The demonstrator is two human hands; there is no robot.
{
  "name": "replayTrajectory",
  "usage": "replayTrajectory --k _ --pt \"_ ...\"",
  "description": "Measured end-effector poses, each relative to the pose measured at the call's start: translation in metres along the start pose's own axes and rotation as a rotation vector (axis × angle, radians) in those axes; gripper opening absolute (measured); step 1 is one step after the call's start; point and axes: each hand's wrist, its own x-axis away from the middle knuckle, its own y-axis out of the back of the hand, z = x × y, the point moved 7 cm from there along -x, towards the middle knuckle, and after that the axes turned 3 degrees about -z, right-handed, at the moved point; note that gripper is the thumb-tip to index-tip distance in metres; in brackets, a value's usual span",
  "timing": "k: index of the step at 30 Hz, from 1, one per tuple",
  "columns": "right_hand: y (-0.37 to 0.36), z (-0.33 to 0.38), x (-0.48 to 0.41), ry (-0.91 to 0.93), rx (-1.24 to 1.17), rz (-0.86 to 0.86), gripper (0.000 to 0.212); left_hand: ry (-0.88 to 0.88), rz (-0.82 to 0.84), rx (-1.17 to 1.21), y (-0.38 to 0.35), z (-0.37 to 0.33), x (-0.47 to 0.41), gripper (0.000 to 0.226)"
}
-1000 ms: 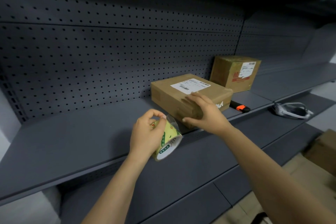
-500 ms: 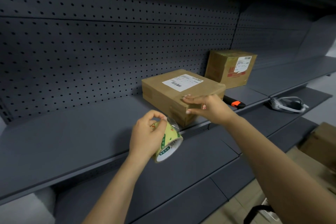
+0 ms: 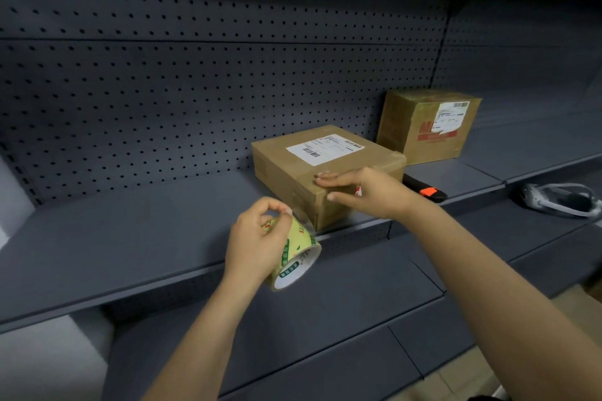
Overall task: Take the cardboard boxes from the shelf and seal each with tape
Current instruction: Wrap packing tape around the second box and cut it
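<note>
A flat brown box lies on the shelf at its front edge, one corner toward the camera and a white label on top. The right hand presses flat on its near top edge. A taller box with a white label and red print stands behind it to the right. The left hand grips the yellow-green tape, tilted, just below the flat box's corner.

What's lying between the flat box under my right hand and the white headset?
A black utility knife with an orange slider, on the shelf; head view shows it.
</note>
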Motion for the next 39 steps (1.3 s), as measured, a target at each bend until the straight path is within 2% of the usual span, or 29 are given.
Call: replayTrajectory --k 7,15,20,34,37,39 --pt "-0.012 -0.003 0.009 0.11 -0.177 -0.351 0.042 -0.006 -0.056 -0.036 -0.004 -0.004 0.006 0.018" --pt "-0.019 -0.01 0.01 0.169 -0.223 -0.424 0.053 0.056 -0.125 -0.063 -0.004 -0.002 0.012 0.015" --pt "-0.033 -0.005 0.005 0.147 -0.151 -0.507 0.038 0.062 -0.144 -0.062 -0.006 -0.005 0.013 0.016" --pt "-0.02 0.004 0.012 0.101 -0.195 -0.394 0.045 -0.005 -0.141 -0.073 0.002 -0.012 0.015 0.015" --pt "-0.014 0.028 0.034 0.035 -0.352 -0.437 0.031 -0.049 -0.119 -0.07 0.002 -0.016 0.013 0.015" --pt "-0.025 0.036 0.041 -0.088 -0.433 -0.343 0.025 -0.097 -0.097 -0.081 0.001 -0.017 0.012 0.015"
